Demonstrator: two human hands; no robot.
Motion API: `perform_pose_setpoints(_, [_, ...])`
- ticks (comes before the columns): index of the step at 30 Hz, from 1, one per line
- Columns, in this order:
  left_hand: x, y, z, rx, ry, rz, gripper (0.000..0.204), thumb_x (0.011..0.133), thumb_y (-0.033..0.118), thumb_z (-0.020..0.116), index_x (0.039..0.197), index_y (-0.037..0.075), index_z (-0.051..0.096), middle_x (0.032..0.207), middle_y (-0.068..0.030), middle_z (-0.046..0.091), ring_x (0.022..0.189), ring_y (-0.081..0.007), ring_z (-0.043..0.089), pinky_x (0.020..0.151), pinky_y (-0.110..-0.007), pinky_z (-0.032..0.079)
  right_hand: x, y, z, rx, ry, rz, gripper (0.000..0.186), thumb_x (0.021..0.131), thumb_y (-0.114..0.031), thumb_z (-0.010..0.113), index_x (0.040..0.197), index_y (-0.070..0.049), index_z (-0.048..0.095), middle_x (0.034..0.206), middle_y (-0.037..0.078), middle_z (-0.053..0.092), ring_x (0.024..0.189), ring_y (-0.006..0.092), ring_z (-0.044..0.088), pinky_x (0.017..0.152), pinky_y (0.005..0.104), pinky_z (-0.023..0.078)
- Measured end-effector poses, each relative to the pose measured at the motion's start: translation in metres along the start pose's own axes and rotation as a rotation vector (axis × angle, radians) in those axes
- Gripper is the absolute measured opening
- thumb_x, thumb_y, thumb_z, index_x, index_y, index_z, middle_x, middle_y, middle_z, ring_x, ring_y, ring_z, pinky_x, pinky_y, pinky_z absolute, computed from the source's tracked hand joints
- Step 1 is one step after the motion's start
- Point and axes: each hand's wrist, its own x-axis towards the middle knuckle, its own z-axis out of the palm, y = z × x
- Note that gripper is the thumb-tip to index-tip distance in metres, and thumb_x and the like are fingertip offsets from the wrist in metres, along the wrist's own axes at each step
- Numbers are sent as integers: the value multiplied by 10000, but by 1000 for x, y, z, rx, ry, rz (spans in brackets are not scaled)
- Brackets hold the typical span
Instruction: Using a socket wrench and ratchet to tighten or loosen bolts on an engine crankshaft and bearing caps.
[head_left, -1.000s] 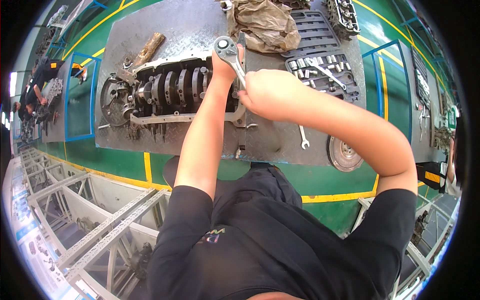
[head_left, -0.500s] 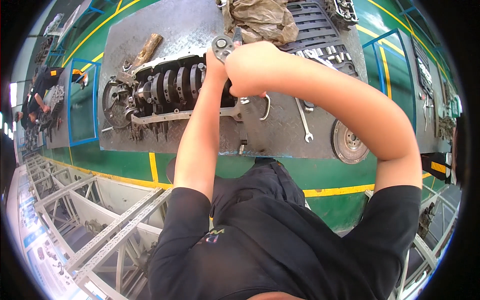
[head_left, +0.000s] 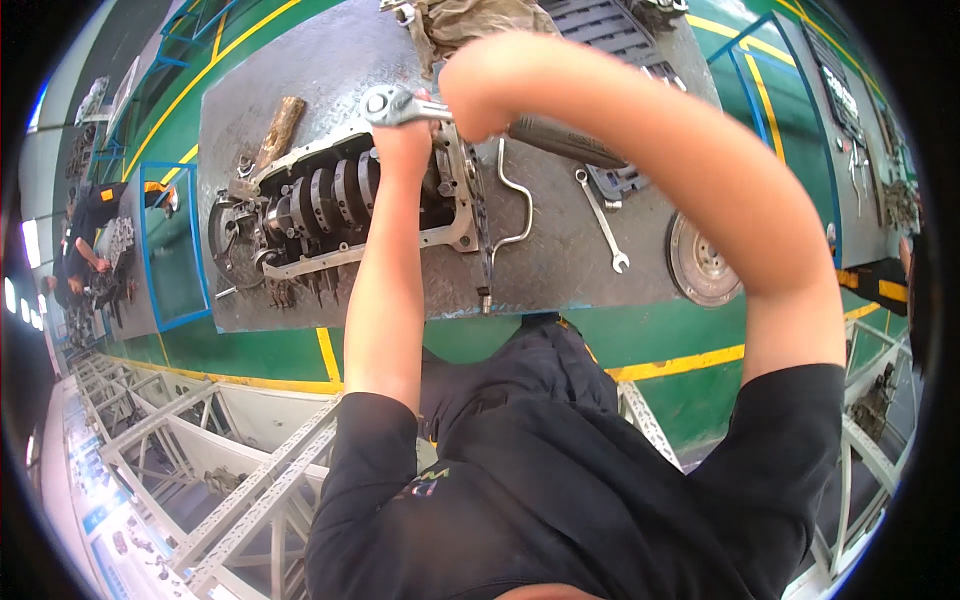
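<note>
I stand at the grey steel workbench [head_left: 560, 270] with both arms reaching forward over it. My left hand [head_left: 405, 135] is closed on the head end of the long chrome ratchet wrench [head_left: 392, 103], pressing it down onto the grey cast-metal engine block with its exposed crankshaft [head_left: 330, 200], which lies near the left half of the bench, toward the far edge. My right hand [head_left: 475, 95] is clenched around the dark handle [head_left: 565, 142] of the same wrench, elbow raised high.

Judgement on progress: the block lies open with the crankshaft journals visible, and the wrench is seated on a fastener at the block's right end, so the bolt work is under way and not finished; how many fasteners remain I cannot tell.

Lying loose on the bench: a bent steel speed brace [head_left: 510, 215] just beside the block, an open-ended spanner [head_left: 602, 220] to its right, a round flywheel [head_left: 705, 260] near the right edge, a wooden-handled hammer [head_left: 275, 135] toward the far left corner, and a crumpled brown rag [head_left: 470, 20] at the far edge.
</note>
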Motion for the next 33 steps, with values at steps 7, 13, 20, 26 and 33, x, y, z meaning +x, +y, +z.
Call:
perform_pose_setpoints(7, [13, -8, -9, -44, -271, 55, 281, 902, -33, 598, 1183, -46, 601, 605, -5, 465, 461, -90, 373, 493, -291, 346, 12, 28, 20, -124, 684, -26, 137, 720, -162, 715, 822, -71, 702, 833, 107, 730, 844, 284, 719, 757, 415, 556])
perform_pose_setpoints(13, [27, -15, -22, -94, -384, 39, 202, 891, -18, 536, 706, 35, 473, 548, -10, 372, 437, -128, 322, 477, -311, 298, 1, 16, 18, 1, 135, -42, 181, 770, -191, 695, 899, -91, 775, 815, 103, 714, 773, 280, 681, 714, 393, 566])
perform_pose_setpoints(20, [31, 7, -20, -295, -673, -111, 290, 902, 49, 441, 645, 119, 327, 500, 5, 251, 434, -141, 206, 465, -327, 225, 31, 61, 90, 335, 1445, -210, 267, 839, -255, 674, 1051, -104, 733, 1148, 119, 688, 1140, 284, 601, 977, 466, 440])
perform_pose_setpoints(26, [28, 7, -25, -207, -689, -97, 296, 909, 123, 434, 657, 119, 279, 512, -2, 215, 456, -154, 196, 488, -345, 227, 33, 12, 247, 1338, 791, -1, 645, 806, -318, 749, 1355, -51, 541, 1355, 170, 551, 1265, 327, 527, 1069, 405, 430])
perform_pose_setpoints(33, [28, 9, -21, -191, -601, -49, 331, 876, 107, 439, 613, 114, 239, 485, -8, 248, 425, -144, 203, 452, -343, 239, 79, -10, 289, 1387, 816, -97, 744, 802, -431, 763, 1413, -86, 516, 1389, 165, 524, 1289, 319, 510, 1074, 388, 421])
